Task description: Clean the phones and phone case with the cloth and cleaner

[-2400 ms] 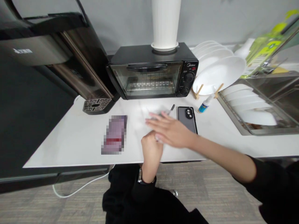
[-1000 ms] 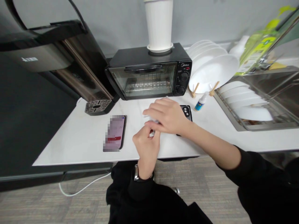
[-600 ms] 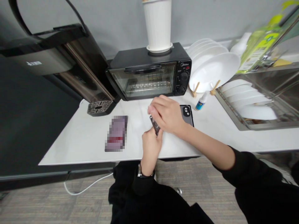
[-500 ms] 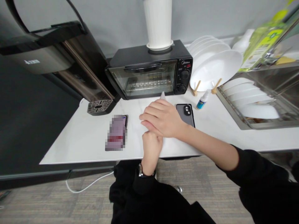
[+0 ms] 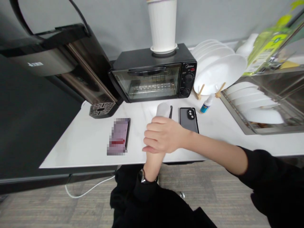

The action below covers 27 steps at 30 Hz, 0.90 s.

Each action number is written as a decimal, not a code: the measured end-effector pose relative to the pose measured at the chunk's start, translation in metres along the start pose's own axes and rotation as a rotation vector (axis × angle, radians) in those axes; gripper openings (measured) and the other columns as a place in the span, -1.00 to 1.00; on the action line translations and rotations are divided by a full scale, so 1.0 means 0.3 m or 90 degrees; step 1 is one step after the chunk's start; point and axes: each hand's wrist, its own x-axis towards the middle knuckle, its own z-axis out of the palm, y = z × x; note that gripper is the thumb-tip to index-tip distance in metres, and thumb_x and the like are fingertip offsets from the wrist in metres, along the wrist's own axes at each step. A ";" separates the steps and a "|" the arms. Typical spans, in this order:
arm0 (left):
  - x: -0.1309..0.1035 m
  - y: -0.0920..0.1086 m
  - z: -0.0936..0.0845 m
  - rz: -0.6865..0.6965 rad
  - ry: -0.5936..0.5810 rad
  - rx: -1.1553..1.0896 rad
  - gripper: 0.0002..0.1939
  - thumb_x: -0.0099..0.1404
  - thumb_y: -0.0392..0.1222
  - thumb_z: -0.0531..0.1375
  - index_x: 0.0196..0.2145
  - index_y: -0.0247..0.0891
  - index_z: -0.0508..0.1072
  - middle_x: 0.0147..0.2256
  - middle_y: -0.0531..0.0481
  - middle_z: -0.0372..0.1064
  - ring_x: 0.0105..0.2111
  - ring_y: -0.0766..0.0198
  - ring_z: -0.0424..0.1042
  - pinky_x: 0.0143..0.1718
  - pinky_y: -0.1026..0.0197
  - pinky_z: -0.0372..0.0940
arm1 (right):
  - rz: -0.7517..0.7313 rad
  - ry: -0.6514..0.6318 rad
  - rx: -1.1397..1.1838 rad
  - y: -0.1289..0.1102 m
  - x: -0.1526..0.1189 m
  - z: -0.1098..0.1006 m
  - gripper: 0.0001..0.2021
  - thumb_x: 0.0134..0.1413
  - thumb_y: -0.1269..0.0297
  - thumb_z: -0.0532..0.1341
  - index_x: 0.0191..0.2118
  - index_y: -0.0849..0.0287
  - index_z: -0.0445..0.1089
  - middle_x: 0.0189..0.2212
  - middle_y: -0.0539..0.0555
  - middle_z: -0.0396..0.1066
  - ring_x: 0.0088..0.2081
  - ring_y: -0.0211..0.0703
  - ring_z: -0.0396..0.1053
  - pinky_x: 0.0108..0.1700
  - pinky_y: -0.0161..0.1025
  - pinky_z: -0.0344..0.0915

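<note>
My right hand (image 5: 163, 134) is closed, its fingers wrapped across my left hand and wrist. My left hand (image 5: 153, 156) lies under it, with only the wrist side in view and its fingers hidden. Beyond my right knuckles sticks out a pale, see-through object with a rounded end (image 5: 163, 109). Its lower part is covered, so I cannot tell its kind or which hand grips it. Beside it shows a thin dark strip with a toothed edge (image 5: 170, 111). A phone case (image 5: 187, 120) with a camera cutout is just right of my hands; a blurred-out phone (image 5: 118, 136) lies to the left.
A black toaster oven (image 5: 152, 82) stands behind, with a white pot (image 5: 163, 25) on top. A small spray bottle (image 5: 206, 105) is near the racked white plates (image 5: 220, 72). At left is a drink dispenser (image 5: 83, 72); at right, a dish rack (image 5: 248, 126).
My right hand has slid down towards me over my left hand, now covering it more. The pale object's rounded end and the dark toothed strip have come into view.
</note>
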 end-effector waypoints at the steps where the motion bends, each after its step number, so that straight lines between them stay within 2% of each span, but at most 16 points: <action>1: 0.002 0.005 -0.004 0.023 -0.009 -0.009 -0.58 0.49 -0.02 0.18 0.19 -0.27 0.39 0.13 -0.16 0.38 0.04 0.09 0.47 0.02 -0.09 0.49 | -0.037 -0.008 -0.009 0.003 -0.001 0.003 -0.60 0.49 0.24 0.04 -0.44 0.12 0.39 -0.53 -0.04 0.31 -0.38 -0.15 0.19 -0.25 -0.16 0.05; 2: 0.004 0.011 -0.008 0.059 -0.023 -0.026 -0.61 0.48 -0.02 0.20 0.15 -0.28 0.43 0.10 -0.17 0.42 0.00 0.09 0.49 0.00 -0.06 0.49 | -0.023 -0.012 -0.025 0.009 -0.002 0.006 -0.61 0.49 0.25 0.04 -0.42 0.12 0.40 -0.53 -0.04 0.31 -0.38 -0.15 0.18 -0.27 -0.16 0.04; 3: 0.006 0.016 -0.012 0.096 -0.036 -0.045 -0.67 0.47 -0.03 0.22 0.06 -0.29 0.49 0.02 -0.18 0.48 -0.06 0.09 0.53 -0.04 -0.02 0.48 | 0.031 -0.009 -0.045 0.016 -0.003 0.010 -0.62 0.49 0.26 0.02 -0.39 0.14 0.42 -0.51 -0.03 0.32 -0.38 -0.15 0.18 -0.28 -0.16 0.03; 4: 0.007 0.021 -0.017 0.123 -0.041 -0.059 -0.74 0.46 -0.06 0.23 -0.07 -0.30 0.54 -0.10 -0.18 0.54 -0.14 0.08 0.56 -0.10 0.04 0.47 | 0.102 0.000 -0.065 0.024 -0.003 0.013 -0.62 0.49 0.27 0.00 -0.36 0.15 0.43 -0.49 -0.01 0.34 -0.38 -0.14 0.18 -0.30 -0.15 0.02; 6: 0.010 0.026 -0.025 0.160 -0.038 -0.082 -0.74 0.47 -0.13 0.18 -0.30 -0.32 0.57 -0.33 -0.21 0.57 -0.30 0.06 0.59 -0.27 0.13 0.41 | 0.203 0.027 -0.090 0.035 0.000 0.020 -0.60 0.49 0.27 -0.01 -0.37 0.17 0.44 -0.49 0.01 0.35 -0.40 -0.15 0.18 -0.31 -0.14 0.01; 7: 0.011 0.027 -0.029 0.172 -0.030 -0.091 -0.72 0.45 -0.18 0.17 -0.38 -0.31 0.56 -0.40 -0.22 0.56 -0.35 0.03 0.59 -0.32 0.14 0.36 | 0.199 0.037 -0.096 0.038 0.002 0.023 -0.61 0.48 0.27 0.00 -0.39 0.17 0.43 -0.49 0.00 0.35 -0.40 -0.15 0.18 -0.31 -0.14 0.01; 8: 0.011 0.027 -0.031 0.182 -0.021 -0.098 -0.73 0.43 -0.22 0.16 -0.40 -0.30 0.56 -0.41 -0.22 0.57 -0.36 0.02 0.59 -0.35 0.15 0.33 | 0.153 0.041 -0.095 0.040 0.005 0.024 -0.61 0.47 0.27 0.03 -0.42 0.15 0.41 -0.51 -0.01 0.34 -0.40 -0.15 0.18 -0.31 -0.14 0.01; 10: 0.011 0.026 -0.033 0.193 -0.005 -0.110 -0.77 0.40 -0.27 0.16 -0.39 -0.29 0.56 -0.40 -0.23 0.58 -0.38 0.02 0.59 -0.39 0.15 0.29 | 0.046 0.034 -0.088 0.047 0.007 0.023 -0.62 0.46 0.27 0.06 -0.45 0.13 0.38 -0.52 -0.03 0.33 -0.40 -0.16 0.19 -0.32 -0.15 0.00; 11: 0.010 0.026 -0.033 0.195 0.003 -0.116 -0.77 0.41 -0.26 0.16 -0.38 -0.29 0.57 -0.40 -0.22 0.58 -0.39 0.03 0.58 -0.40 0.16 0.27 | 0.034 0.024 -0.082 0.051 0.006 0.021 -0.60 0.47 0.27 0.04 -0.45 0.13 0.37 -0.53 -0.04 0.32 -0.41 -0.17 0.19 -0.34 -0.16 -0.01; 15: 0.005 0.026 -0.027 0.194 0.018 -0.134 -0.71 0.46 -0.16 0.15 -0.38 -0.29 0.56 -0.44 -0.21 0.56 -0.42 0.03 0.57 -0.41 0.16 0.26 | 0.186 -0.014 -0.064 0.064 -0.004 0.013 -0.50 0.52 0.22 -0.11 -0.43 0.15 0.38 -0.54 -0.02 0.27 -0.44 -0.18 0.16 -0.37 -0.15 -0.06; 16: 0.004 0.026 -0.025 0.194 0.018 -0.134 -0.72 0.45 -0.19 0.16 -0.39 -0.30 0.56 -0.43 -0.23 0.56 -0.40 0.01 0.58 -0.39 0.15 0.27 | 0.153 -0.018 -0.055 0.063 -0.006 0.012 -0.52 0.52 0.22 -0.10 -0.44 0.13 0.37 -0.54 -0.02 0.26 -0.43 -0.18 0.16 -0.36 -0.15 -0.05; 19: 0.002 0.027 -0.023 0.193 0.018 -0.130 -0.73 0.41 -0.24 0.17 -0.44 -0.31 0.54 -0.43 -0.27 0.55 -0.38 -0.02 0.57 -0.38 0.13 0.28 | -0.049 -0.007 -0.038 0.061 -0.009 0.014 -0.59 0.49 0.21 0.01 -0.46 0.11 0.33 -0.54 -0.05 0.24 -0.42 -0.18 0.15 -0.35 -0.16 -0.04; 20: 0.002 0.028 -0.024 0.190 0.020 -0.131 -0.72 0.42 -0.21 0.17 -0.44 -0.30 0.54 -0.44 -0.25 0.55 -0.39 -0.01 0.57 -0.38 0.14 0.28 | -0.044 0.007 -0.037 0.063 -0.009 0.015 -0.59 0.49 0.23 0.01 -0.46 0.11 0.32 -0.54 -0.06 0.23 -0.43 -0.19 0.13 -0.36 -0.16 -0.05; 23: -0.001 0.026 -0.029 0.181 0.023 -0.139 -0.64 0.47 -0.09 0.15 -0.46 -0.26 0.52 -0.49 -0.18 0.53 -0.45 0.05 0.56 -0.43 0.17 0.25 | 0.145 0.056 -0.032 0.074 -0.008 0.016 -0.54 0.52 0.29 -0.12 -0.43 0.14 0.33 -0.54 -0.04 0.21 -0.46 -0.19 0.12 -0.37 -0.16 -0.04; 24: -0.003 0.025 -0.030 0.178 0.024 -0.141 -0.63 0.47 -0.09 0.15 -0.47 -0.25 0.51 -0.50 -0.18 0.53 -0.46 0.05 0.56 -0.43 0.17 0.24 | 0.158 0.054 -0.021 0.076 -0.008 0.016 -0.53 0.52 0.29 -0.14 -0.42 0.14 0.34 -0.53 -0.03 0.23 -0.44 -0.18 0.14 -0.34 -0.16 -0.02; 27: -0.007 0.021 -0.030 0.174 0.024 -0.147 -0.61 0.46 -0.10 0.15 -0.51 -0.26 0.51 -0.49 -0.20 0.54 -0.45 0.04 0.56 -0.41 0.16 0.26 | 0.024 -0.017 0.015 0.082 -0.009 0.012 -0.56 0.51 0.23 -0.10 -0.38 0.14 0.37 -0.48 -0.01 0.29 -0.38 -0.16 0.18 -0.30 -0.16 -0.01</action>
